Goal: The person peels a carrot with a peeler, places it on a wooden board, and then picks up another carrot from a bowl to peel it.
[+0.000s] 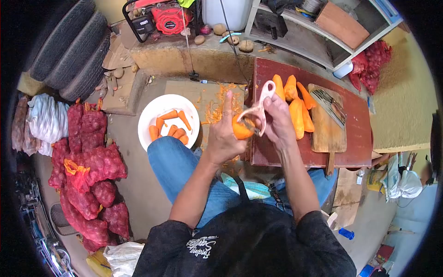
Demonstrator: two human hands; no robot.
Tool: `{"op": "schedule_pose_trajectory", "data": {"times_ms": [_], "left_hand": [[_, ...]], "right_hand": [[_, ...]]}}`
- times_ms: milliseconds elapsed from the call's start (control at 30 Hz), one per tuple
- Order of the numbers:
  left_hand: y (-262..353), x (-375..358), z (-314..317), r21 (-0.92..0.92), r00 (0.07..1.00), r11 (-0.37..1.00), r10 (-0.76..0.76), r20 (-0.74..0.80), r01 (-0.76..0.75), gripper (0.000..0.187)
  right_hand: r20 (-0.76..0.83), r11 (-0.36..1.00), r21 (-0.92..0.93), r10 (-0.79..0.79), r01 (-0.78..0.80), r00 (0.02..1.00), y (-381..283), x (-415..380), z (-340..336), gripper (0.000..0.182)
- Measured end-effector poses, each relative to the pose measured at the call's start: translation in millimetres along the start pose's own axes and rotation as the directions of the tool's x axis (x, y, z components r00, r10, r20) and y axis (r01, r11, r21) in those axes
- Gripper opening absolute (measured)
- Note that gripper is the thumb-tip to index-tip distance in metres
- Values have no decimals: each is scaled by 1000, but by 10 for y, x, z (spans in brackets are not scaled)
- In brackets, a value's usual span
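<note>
An orange vegetable piece (241, 129) is held in my left hand (225, 135), its thumb or a finger pointing up. My right hand (279, 121) grips a pale pink peeler (264, 104), whose blade end lies against the orange piece. On the red table (272, 154) to the right lie several peeled orange vegetables (296, 117). Beside them a wooden board (328, 134) carries a knife (330, 107). To the left, a white basin (151, 107) holds several carrots (183, 120). Orange peelings (217, 108) are scattered on cardboard behind my left hand.
Red net sacks of onions (94, 171) fill the left floor. Tyres (69, 46) stand at the back left. A red machine (170, 21), potatoes (246, 45) and a metal shelf (304, 32) are along the back. A blue object (346, 233) lies at lower right.
</note>
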State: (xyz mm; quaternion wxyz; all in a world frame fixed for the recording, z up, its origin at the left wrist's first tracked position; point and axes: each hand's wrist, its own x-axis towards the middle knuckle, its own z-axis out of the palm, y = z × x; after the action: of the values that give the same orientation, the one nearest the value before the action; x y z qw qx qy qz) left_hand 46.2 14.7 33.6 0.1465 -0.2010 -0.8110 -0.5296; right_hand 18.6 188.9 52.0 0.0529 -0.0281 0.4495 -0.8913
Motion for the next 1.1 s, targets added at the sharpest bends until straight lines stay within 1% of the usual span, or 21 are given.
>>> {"op": "schedule_pose_trajectory", "data": {"times_ms": [67, 133, 233, 267, 300, 367, 400, 500, 533, 567, 633, 733, 833, 867, 967, 1000, 1100], "left_hand": [[2, 0, -9, 23, 1000, 999, 30, -7, -30, 113], [-21, 7, -26, 67, 998, 996, 67, -8, -66, 112], [-90, -39, -14, 132, 995, 986, 103, -4, -101, 111], [-88, -32, -10, 144, 993, 984, 113, -19, -109, 112], [-84, -24, -12, 157, 991, 980, 130, -27, -124, 114], [-65, -48, -1, 122, 992, 985, 127, -19, -124, 113], [-64, -27, 3, 108, 991, 986, 131, -22, -128, 113], [-92, -9, 2, 170, 983, 971, 179, -46, -169, 112], [-88, -23, 11, 171, 986, 974, 160, -40, -152, 112], [-83, -15, 12, 173, 988, 975, 148, -35, -139, 112], [-72, -11, 19, 179, 992, 977, 123, -3, -120, 111], [-114, 2, 54, 205, 997, 975, 79, 14, -80, 111], [-164, -25, 32, 232, 998, 970, 66, 23, -70, 113], [-168, -17, 29, 233, 998, 970, 66, 22, -69, 113], [-129, -29, 24, 213, 995, 972, 101, 0, -98, 113], [-123, -3, 18, 205, 992, 972, 122, -14, -116, 113], [-122, -1, 20, 232, 997, 970, 72, 14, -73, 109]], "right_hand": [[-75, 999, 31, -33, 35, 997, 87, 163, -216, 22], [-163, 995, 47, -75, 84, 984, 34, 189, -169, 21], [51, 997, 58, 45, -48, 998, -60, -19, -39, 20], [9, 999, 24, 33, -33, 999, -61, -68, 102, 19], [-36, 999, 29, 22, -21, 999, -7, 7, 1, 18], [-134, 999, 42, -11, 17, 991, 129, 201, -272, 18], [-235, 994, 95, -28, 51, 972, 91, 224, -214, 17], [-116, 995, 103, 15, -3, 993, 5, 17, -90, 16], [1, 995, 92, 23, -23, 1000, 15, -36, -33, 16], [-13, 997, 79, 8, -7, 1000, 52, -33, 64, 16], [-87, 989, 142, 50, -38, 995, 172, 131, -74, 16], [-123, 991, 127, -34, 49, 992, 157, 164, -47, 16], [-25, 998, 58, 9, -7, 1000, 71, 39, 27, 15], [-41, 999, 31, 13, -11, 999, 80, 48, 5, 15], [-186, 985, 92, -124, 143, 975, 121, 245, -401, 17], [-203, 987, 87, -117, 137, 972, -43, 165, -281, 15], [-64, 996, -87, -31, 26, 997, -159, -22, -17, 13]]}}
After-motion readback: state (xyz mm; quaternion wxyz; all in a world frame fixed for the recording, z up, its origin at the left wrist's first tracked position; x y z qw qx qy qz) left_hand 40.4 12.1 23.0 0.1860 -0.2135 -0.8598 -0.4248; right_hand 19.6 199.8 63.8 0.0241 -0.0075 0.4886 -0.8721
